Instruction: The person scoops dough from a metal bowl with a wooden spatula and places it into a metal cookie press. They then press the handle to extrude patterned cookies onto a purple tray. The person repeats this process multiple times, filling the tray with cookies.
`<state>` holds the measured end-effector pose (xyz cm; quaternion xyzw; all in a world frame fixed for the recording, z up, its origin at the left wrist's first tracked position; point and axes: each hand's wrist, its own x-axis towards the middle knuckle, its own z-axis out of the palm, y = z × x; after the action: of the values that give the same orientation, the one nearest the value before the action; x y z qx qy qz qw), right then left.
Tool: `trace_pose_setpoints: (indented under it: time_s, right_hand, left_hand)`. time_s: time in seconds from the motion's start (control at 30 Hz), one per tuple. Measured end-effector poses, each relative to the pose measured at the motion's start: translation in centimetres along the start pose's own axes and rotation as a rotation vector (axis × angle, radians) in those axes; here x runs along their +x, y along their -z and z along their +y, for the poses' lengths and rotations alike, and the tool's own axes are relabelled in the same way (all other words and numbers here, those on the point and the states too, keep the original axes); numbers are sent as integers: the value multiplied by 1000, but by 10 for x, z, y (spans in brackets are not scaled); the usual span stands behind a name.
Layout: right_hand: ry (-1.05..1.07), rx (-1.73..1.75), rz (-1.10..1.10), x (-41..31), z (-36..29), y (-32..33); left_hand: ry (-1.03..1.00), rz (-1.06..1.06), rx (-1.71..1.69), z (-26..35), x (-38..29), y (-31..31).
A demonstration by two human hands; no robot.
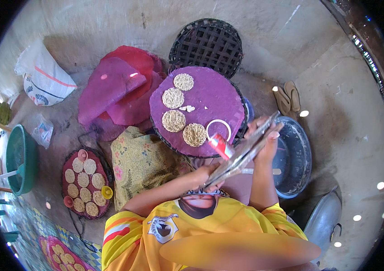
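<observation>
My left hand (208, 176) grips the lower ends of a pair of long wooden bars (241, 158). My right hand (269, 146) is closed around their upper ends, with some fingertips on the far side. A red and white tin can (221, 146) sticks out from the bars toward a round purple cloth (212, 93) on a basket. Several coiled noodle-like discs (173, 121) lie along the cloth's left side and near edge. A white ring (218, 121) rests beside the nearest disc, close to the can. Small pale scraps (188, 108) lie mid-cloth.
Left are a smaller tray (93, 185) of pale discs, a green basin (31, 159) and a white sack (50, 84). Folded purple and red cloths (110, 84) and a woven basket (207, 47) lie beyond. Right are a blue-grey basin (297, 155), sandals (286, 98) and a metal pan (325, 216).
</observation>
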<state>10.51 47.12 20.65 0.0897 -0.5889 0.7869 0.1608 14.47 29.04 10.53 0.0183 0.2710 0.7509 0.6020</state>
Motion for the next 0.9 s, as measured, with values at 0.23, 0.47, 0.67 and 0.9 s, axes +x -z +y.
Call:
trace_pose_setpoints:
  time_s: [0.23, 0.47, 0.67, 0.9]
  right_hand:
    - [193, -164, 340, -12, -46, 13]
    - [206, -95, 354, -12, -36, 23]
    - [199, -41, 296, -18, -28, 30]
    - [104, -68, 219, -12, -16, 18]
  left_hand:
    - [-174, 343, -275, -16, -40, 49]
    - [-737, 837, -1, 27, -64, 27]
    - [-497, 1147, 302, 101, -97, 88]
    - [-597, 2045, 1614, 147, -66, 70]
